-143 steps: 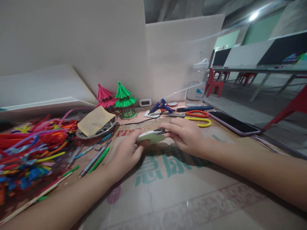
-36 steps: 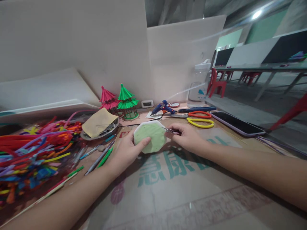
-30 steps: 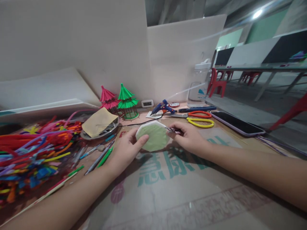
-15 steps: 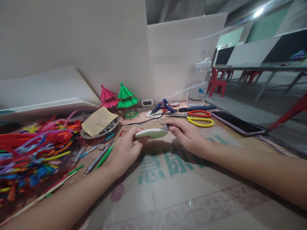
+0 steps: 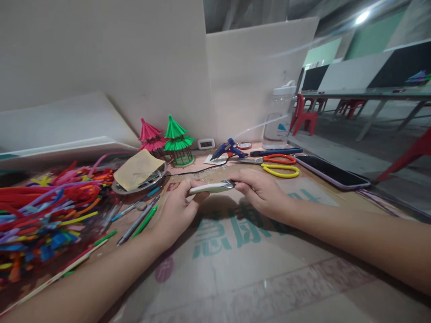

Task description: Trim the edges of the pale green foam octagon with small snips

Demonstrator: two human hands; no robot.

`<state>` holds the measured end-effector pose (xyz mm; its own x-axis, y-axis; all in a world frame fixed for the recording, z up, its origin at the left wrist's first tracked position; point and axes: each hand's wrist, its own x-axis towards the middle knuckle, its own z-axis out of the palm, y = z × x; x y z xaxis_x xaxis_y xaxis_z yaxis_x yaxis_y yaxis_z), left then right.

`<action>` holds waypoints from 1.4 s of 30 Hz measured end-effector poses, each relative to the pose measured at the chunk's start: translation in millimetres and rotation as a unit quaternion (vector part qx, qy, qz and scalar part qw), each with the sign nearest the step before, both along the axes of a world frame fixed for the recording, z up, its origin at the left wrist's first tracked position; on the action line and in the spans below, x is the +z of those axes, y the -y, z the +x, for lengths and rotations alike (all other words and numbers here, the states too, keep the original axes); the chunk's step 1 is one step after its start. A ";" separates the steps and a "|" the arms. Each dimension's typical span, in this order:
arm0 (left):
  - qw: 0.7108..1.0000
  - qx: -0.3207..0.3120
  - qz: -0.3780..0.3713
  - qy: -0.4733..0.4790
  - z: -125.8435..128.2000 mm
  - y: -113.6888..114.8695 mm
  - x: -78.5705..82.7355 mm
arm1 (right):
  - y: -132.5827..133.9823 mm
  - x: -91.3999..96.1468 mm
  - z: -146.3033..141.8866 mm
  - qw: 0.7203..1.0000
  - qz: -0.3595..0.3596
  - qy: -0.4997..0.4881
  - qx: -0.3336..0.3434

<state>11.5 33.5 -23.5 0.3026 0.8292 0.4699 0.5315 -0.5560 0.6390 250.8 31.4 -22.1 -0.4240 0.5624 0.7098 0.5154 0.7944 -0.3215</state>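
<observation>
We see the left hand (image 5: pixel 178 208) at frame centre, its grip closed on the left end of a flat pale-green disc (image 5: pixel 207 189), thumb on top, fingers under. The disc is held edge-on, nearly level, just above the counter (image 5: pixel 252 278), which is covered with printed cardboard. It spans the gap between both hands.

The right hand (image 5: pixel 261 190) is just right of centre, its grip closed around small metal snips (image 5: pixel 229 183). The snip tips sit at the disc's right edge, touching it; we cannot tell whether the blades are closed.

- Left of frame: a heap of coloured pipe cleaners (image 5: pixel 43 211), with pens (image 5: pixel 138 220) just beside the left hand.
- Behind the left hand: a metal dish (image 5: pixel 158 175) with tan paper (image 5: pixel 138 170) lying on it.
- Further back, against the wall: a pink pagoda model (image 5: pixel 150 137) and a green pagoda model (image 5: pixel 177 139) side by side.
- Behind the right hand: a blue glue gun (image 5: pixel 227 149), red-handled scissors (image 5: pixel 278 158) and yellow-handled scissors (image 5: pixel 281 169).
- Right of those: a phone (image 5: pixel 332 172) lying flat.
</observation>
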 end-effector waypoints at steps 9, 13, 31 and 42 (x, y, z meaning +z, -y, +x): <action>1.000 0.002 -0.014 -0.016 -0.2 0.4 1.3 | -1.5 -1.8 0.9 1.000 0.015 -0.005 -0.002; 1.000 -0.002 -0.016 -0.017 0.4 0.1 1.5 | -1.4 -1.8 0.3 1.000 -0.009 -0.016 -0.013; 1.000 -0.011 -0.005 -0.019 0.6 1.6 2.8 | 1.5 -2.6 -0.9 1.000 0.005 0.009 -0.008; 0.999 -0.026 -0.005 -0.029 0.3 2.1 0.0 | 6.2 -0.1 -1.6 0.998 0.050 0.044 -0.010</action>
<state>11.8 31.4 -23.5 0.3717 0.8159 0.4429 0.5383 -0.5781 0.6132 249.2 25.2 -22.1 -0.4760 0.4998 0.7236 0.5542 0.8093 -0.1945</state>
